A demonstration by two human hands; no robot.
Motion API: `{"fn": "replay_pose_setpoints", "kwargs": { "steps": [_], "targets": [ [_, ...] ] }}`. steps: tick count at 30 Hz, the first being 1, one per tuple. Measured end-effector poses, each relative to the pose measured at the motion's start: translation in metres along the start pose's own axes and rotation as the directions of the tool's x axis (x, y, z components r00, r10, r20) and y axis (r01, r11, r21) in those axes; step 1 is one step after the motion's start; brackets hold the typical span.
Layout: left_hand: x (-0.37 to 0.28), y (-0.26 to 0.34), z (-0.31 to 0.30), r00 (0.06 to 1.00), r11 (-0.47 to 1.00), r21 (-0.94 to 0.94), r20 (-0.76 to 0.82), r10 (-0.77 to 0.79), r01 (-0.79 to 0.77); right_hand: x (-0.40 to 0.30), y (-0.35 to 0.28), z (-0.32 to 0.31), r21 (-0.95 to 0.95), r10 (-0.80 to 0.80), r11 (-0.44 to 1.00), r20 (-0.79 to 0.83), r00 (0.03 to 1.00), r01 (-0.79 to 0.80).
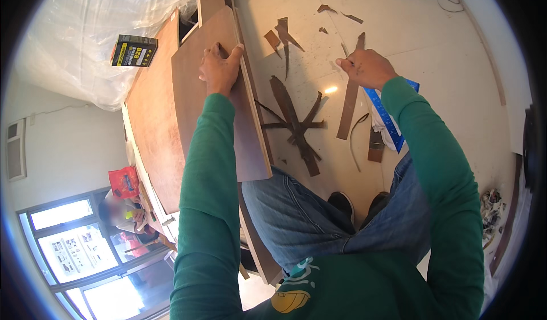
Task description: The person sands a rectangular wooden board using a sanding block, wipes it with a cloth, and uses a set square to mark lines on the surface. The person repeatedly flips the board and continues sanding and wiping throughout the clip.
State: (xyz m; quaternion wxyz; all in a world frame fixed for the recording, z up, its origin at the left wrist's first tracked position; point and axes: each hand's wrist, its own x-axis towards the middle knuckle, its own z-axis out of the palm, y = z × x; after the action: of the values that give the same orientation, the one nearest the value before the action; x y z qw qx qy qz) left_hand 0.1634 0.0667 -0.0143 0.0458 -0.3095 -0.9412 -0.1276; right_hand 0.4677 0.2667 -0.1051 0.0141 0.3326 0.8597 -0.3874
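My left hand point(220, 69) lies on a brown-faced wooden panel point(213, 136), with curled fingers on its face and the thumb at its right edge. The panel rests over a larger wooden surface point(154, 106). Out over the floor, my right hand point(369, 69) is closed around a thin, narrow tool point(344, 50); only its end shows past the fingers, so its kind is unclear. A long brown laminate strip point(349, 113) passes below that hand. Partly behind the right sleeve is a blue measuring square point(386, 117), over a white cloth point(380, 128).
Dark laminate offcuts point(292, 123) and small scraps point(325, 8) litter the tiled floor point(427, 51). A Contact Adhesive can point(134, 51) stands left, by plastic sheeting point(85, 34). Another person point(128, 213) is near the window, beside a red bag point(124, 182). Crumpled waste point(491, 211) lies right.
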Motion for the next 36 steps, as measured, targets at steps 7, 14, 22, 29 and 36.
{"fn": "replay_pose_setpoints", "kwargs": {
  "steps": [7,14,22,29,36],
  "targets": [
    [-0.053,-0.013,0.0,0.991,0.989,-0.07,0.029,0.13,-0.127,0.001,0.006,-0.005,-0.004,0.011,1.0,-0.025,1.0,-0.011],
    [-0.12,0.004,-0.013,0.948,0.955,-0.074,-0.162,0.273,-0.288,0.006,0.005,0.017,-0.056,-0.041,0.998,0.007,0.999,0.041],
    [-0.102,0.014,-0.018,0.927,0.935,0.17,-0.162,0.339,-0.312,0.005,-0.005,0.019,-0.049,-0.122,0.991,0.104,0.987,0.128],
    [-0.099,0.022,-0.035,0.982,0.97,0.18,-0.06,0.179,-0.166,0.014,0.001,0.026,0.333,-0.205,0.935,0.238,0.949,0.119],
    [-0.104,0.009,-0.033,0.898,0.915,-0.022,-0.205,0.389,-0.402,0.005,-0.053,0.036,0.476,-0.352,0.852,0.212,0.912,0.218]
  ]
}}
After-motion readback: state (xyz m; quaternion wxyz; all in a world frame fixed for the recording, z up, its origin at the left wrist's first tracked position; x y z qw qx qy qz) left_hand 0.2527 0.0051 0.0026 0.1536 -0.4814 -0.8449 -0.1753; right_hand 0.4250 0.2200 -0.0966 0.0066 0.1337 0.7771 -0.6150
